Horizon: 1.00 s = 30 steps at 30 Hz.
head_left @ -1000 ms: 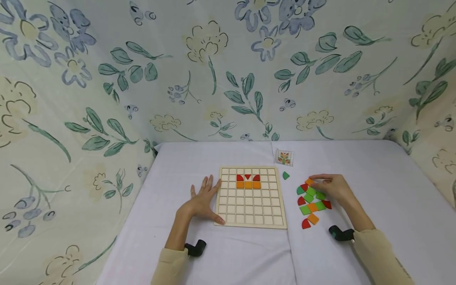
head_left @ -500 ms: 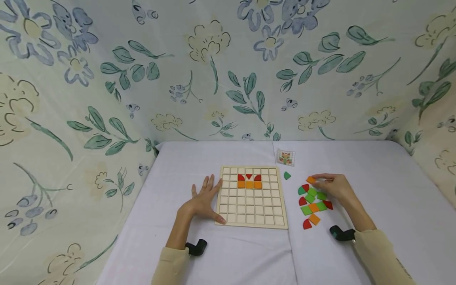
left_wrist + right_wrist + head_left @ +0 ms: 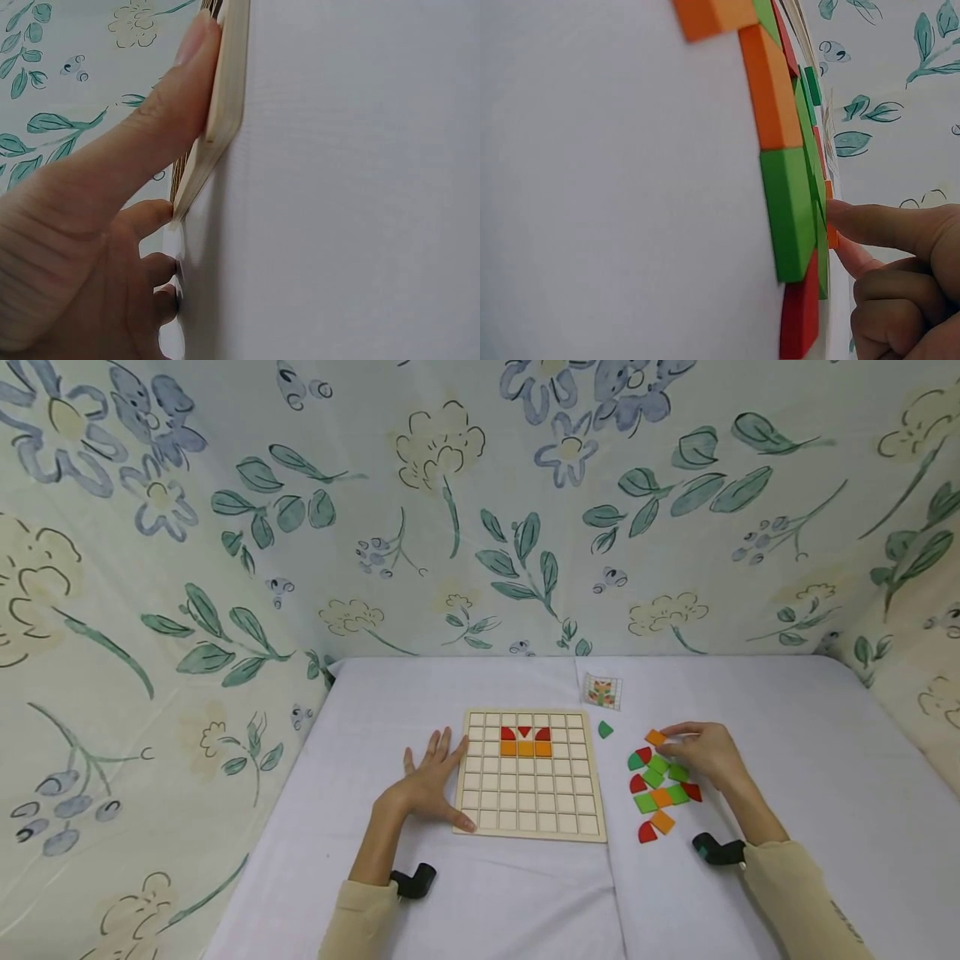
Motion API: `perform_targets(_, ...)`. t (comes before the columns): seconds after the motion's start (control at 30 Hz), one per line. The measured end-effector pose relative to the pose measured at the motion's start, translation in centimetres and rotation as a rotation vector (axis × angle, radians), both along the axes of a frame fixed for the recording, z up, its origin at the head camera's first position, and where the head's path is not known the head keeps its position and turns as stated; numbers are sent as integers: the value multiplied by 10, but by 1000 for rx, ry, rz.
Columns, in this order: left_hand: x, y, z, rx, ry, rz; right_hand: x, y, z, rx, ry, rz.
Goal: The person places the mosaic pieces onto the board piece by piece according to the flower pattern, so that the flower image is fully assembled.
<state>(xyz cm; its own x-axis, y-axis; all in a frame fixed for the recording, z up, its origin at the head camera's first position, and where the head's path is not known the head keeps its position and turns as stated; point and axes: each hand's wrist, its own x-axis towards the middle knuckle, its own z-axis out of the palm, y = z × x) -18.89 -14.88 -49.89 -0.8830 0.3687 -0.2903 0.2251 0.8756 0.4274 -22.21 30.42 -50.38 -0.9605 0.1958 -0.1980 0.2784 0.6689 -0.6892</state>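
My left hand (image 3: 426, 787) lies spread at the left side of a wooden grid board (image 3: 527, 783). Its thumb rests on the near left corner and the index fingertip touches the left edge, as the board's rim (image 3: 229, 97) shows in the left wrist view. Red pieces and a row of orange squares (image 3: 526, 748) fill cells near the board's far side. Over to the right, my right hand (image 3: 707, 755) pinches an orange square tile (image 3: 656, 737) between thumb and index finger. The other fingers curl in, seen in the right wrist view.
Just below the right hand lies a loose group of tiles: green squares (image 3: 646, 803), orange squares (image 3: 662, 822) and red quarter circles (image 3: 647, 832). A green quarter piece (image 3: 605, 729) lies alone beside the board. Behind it is a small pattern card (image 3: 602, 691). A floral cloth hangs behind the table.
The orange tile has shifted slightly away from the red piece below it, and the right fingertips have moved a little to the right. The left hand stays on the board.
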Motion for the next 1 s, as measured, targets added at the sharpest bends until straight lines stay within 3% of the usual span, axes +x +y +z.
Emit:
perform_targets(0.23,1,-1,1,4,0,-4,-2,-8,3,-41,26,48)
perform_targets(0.4,0,-1,0,3,4,-3,1,-31,14,-97,48,114)
perform_targets(0.6,0,-1,-2,0,5,2,5,-70,23,-168,51,258)
perform_targets(0.8,0,-3,0,-7,12,3,6,-121,22,-231,54,431)
perform_targets(1.0,2,-2,3,13,5,-4,6,-151,13,-249,31,501)
